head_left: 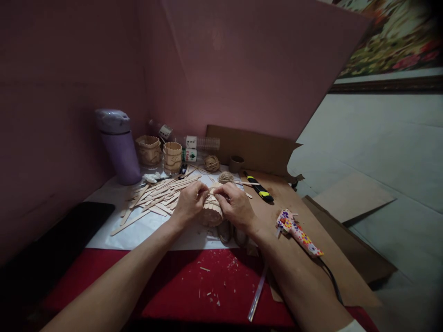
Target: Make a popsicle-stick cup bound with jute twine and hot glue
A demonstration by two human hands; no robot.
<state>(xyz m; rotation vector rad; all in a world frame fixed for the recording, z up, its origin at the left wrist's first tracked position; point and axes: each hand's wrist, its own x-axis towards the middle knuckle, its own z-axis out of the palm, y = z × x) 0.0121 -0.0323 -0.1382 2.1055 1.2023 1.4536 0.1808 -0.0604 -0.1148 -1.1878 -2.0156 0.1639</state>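
A small cup made of wooden sticks (212, 216) is held between my two hands, tilted on its side above the white paper. My left hand (191, 198) pinches at its left upper side, and my right hand (235, 203) pinches at the right upper side. Twine runs around the cup near my fingertips, though its ends are hard to make out. Two balls of twine (212, 163) lie just beyond my hands. Many loose wooden sticks (162, 193) are spread to the left of my left hand.
Two finished-looking stick cups (172, 157), a purple bottle (121, 152) and plastic bottles stand or lie at the back left. On the cardboard at right are a cutter (259, 186) and a flowered glue gun (299, 234). A glue stick (258, 295) and scraps lie on red cloth (187, 286).
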